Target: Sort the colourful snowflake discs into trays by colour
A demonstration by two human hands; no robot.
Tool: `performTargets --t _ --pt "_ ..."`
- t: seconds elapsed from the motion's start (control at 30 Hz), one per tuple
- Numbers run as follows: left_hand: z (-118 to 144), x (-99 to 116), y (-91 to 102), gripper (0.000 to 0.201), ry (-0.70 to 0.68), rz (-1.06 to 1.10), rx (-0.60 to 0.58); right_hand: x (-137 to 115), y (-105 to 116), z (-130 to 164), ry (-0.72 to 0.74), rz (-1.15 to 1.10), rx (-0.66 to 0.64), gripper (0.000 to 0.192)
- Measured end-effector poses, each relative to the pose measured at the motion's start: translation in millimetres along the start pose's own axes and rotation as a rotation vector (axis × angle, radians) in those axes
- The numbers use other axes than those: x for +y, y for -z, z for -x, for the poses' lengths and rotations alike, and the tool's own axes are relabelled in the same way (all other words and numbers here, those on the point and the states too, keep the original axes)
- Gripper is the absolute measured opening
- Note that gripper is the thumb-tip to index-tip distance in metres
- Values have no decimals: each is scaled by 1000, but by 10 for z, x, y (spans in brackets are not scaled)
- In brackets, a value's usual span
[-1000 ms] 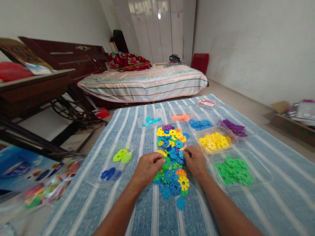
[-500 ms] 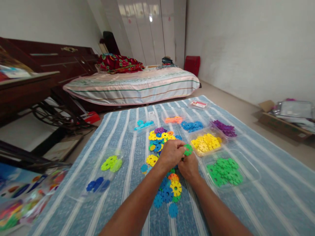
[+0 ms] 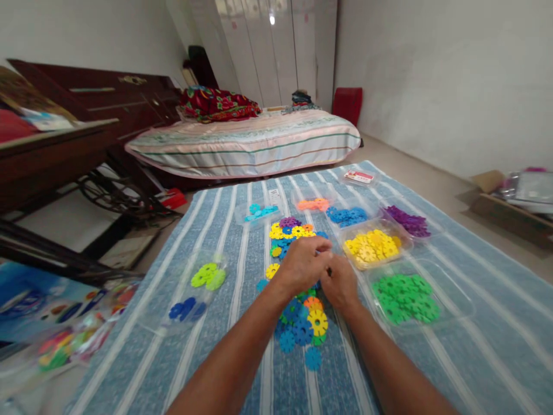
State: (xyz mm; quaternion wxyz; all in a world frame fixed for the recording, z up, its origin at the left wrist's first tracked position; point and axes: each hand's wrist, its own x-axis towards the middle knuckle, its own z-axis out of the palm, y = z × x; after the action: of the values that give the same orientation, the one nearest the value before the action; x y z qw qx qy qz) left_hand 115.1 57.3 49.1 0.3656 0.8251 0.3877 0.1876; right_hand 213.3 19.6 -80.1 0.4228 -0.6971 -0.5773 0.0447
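My left hand (image 3: 306, 262) and my right hand (image 3: 341, 281) meet over a pile of mixed flower-shaped plastic discs. Both have their fingers curled in and touch at the fingertips; whatever they hold is hidden. Around them the pile shows blue discs (image 3: 298, 329), a yellow disc (image 3: 317, 322) and purple discs (image 3: 290, 222) at its far end. One blue disc (image 3: 313, 358) lies apart on the near side. Just right of my right hand are a tub of yellow discs (image 3: 372, 246) and a tub of green discs (image 3: 406, 297).
A striped cloth (image 3: 207, 369) covers the table. More clear tubs hold orange discs (image 3: 313, 204), blue discs (image 3: 347, 216), purple discs (image 3: 406, 221), light blue discs (image 3: 261, 212) and lime discs (image 3: 208, 275). A lidded box (image 3: 359, 176) lies at the back. Beyond stands a bed (image 3: 246, 150).
The green disc that showed between my hands is out of sight now. My hands stay together over the pile. The whole view has shifted slightly, with things appearing further right and higher.
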Motion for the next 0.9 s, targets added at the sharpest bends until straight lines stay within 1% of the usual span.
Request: performTargets --t 0.1,0.17,0.23,0.3,0.43,0.53,0.7,0.8,0.9 --pt "248 -224 283 19 63 -96 15 -11 54 3 12 -36 -37 18" --pt "441 -349 418 18 124 -189 -1 -5 65 8 8 -46 -48 19" --pt "629 -452 500 17 178 -291 -30 1 68 12 7 -46 -54 20" --pt "797 -531 528 14 207 -376 -62 1 74 14 9 -47 -54 20" --pt "1040 -604 472 9 223 -471 -134 -8 89 18 6 -50 -62 19" --pt "1133 -608 389 13 262 -509 -146 -8 91 21 -1 -48 -67 19" --pt "1181 -652 279 20 303 -536 -121 13 64 9 20 -51 -49 18" --pt "1192 -690 245 19 292 -547 -112 23 44 -2 24 -48 -46 17" --pt "1206 -680 205 20 279 -578 -107 16 38 -8 18 -50 -38 16"
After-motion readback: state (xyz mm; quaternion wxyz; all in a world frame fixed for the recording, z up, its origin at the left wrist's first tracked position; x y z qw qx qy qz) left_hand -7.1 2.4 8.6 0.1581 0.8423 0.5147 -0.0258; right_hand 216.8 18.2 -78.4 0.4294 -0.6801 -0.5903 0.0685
